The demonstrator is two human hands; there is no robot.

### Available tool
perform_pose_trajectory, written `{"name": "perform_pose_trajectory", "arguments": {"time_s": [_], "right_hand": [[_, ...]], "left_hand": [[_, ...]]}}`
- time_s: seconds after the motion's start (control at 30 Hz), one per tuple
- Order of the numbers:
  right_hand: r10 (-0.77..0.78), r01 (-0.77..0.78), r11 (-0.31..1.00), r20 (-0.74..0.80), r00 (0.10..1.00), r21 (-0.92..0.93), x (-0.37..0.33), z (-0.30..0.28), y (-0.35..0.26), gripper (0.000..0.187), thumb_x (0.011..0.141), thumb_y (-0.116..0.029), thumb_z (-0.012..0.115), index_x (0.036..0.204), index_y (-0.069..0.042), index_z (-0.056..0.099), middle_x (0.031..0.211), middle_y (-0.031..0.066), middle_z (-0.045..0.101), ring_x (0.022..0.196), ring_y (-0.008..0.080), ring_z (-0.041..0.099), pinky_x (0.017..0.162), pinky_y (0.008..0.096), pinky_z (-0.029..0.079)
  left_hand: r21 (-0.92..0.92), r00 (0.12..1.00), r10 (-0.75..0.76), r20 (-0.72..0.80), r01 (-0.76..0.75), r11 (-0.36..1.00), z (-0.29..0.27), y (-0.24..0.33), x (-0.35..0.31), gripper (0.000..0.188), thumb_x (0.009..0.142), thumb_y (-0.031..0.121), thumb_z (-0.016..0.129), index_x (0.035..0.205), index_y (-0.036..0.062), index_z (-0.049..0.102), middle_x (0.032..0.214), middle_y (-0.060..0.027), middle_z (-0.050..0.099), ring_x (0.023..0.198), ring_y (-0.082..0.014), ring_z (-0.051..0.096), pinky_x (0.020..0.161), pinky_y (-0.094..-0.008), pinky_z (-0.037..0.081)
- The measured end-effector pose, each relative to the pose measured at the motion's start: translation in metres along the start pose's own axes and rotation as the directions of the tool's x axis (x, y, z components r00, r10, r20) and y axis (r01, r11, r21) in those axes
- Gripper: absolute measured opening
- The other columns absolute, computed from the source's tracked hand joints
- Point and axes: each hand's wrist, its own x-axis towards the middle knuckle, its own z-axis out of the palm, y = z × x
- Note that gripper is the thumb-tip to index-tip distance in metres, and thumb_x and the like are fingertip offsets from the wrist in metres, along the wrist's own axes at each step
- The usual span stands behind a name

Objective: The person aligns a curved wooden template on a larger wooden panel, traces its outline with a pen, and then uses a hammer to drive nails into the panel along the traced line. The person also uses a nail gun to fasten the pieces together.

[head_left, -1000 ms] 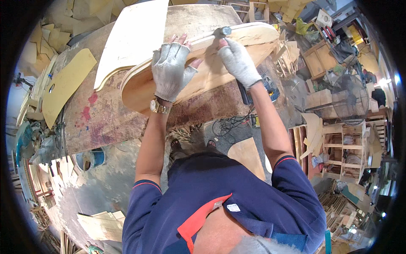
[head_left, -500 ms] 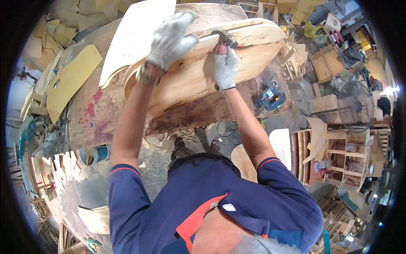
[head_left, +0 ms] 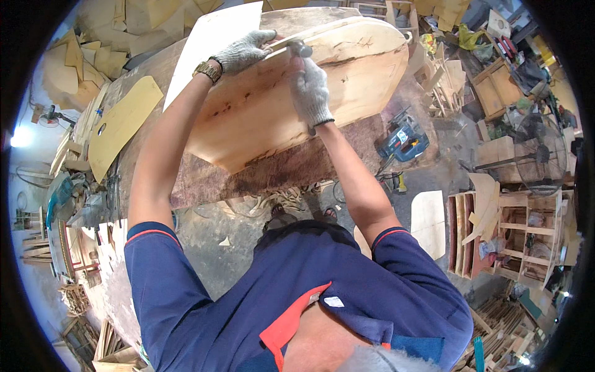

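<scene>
Bruising could be caused to the white-gloved left hand (head_left: 245, 53), its fingers laid, hold unclear, at the far rim of the pale, round-ended wooden panel (head_left: 353, 77) near the stained brown workbench's (head_left: 282, 172) front edge, if the steel-headed hammer (head_left: 300, 48), clasped in the white-gloved right hand's (head_left: 312, 92) curled fingers, were deflected sideways.
</scene>
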Motion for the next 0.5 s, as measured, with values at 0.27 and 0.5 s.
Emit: {"name": "perform_pose_trajectory", "arguments": {"time_s": [0.27, 0.5], "right_hand": [[0.179, -0.127, 0.976, 0.324, 0.929, -0.178, 0.042, -0.025, -0.033, 0.043, 0.101, -0.033, 0.04, 0.1, 0.002, 0.066, 0.09, 0.0281, 0.067, 0.089, 0.0458, 0.065, 0.081, 0.0527, 0.05], [0.149, -0.151, 0.988, 0.226, 0.963, -0.007, 0.026, -0.016, -0.026, 0.039, 0.102, -0.03, 0.042, 0.098, 0.0, 0.067, 0.094, 0.0266, 0.069, 0.091, 0.0455, 0.065, 0.083, 0.053, 0.052]], "left_hand": [[0.336, 0.983, -0.1, -0.157, 0.148, 0.93, 0.003, -0.044, 0.009, 0.037, 0.095, 0.024, 0.063, 0.128, 0.0083, 0.067, 0.103, -0.0137, 0.072, 0.093, -0.0174, 0.063, 0.089, -0.0355, 0.049], [0.189, 0.971, -0.22, -0.097, 0.235, 0.953, -0.003, -0.06, 0.011, 0.019, 0.096, 0.011, 0.059, 0.104, 0.0037, 0.074, 0.088, -0.0035, 0.071, 0.087, -0.0077, 0.06, 0.077, -0.0295, 0.051]]}}
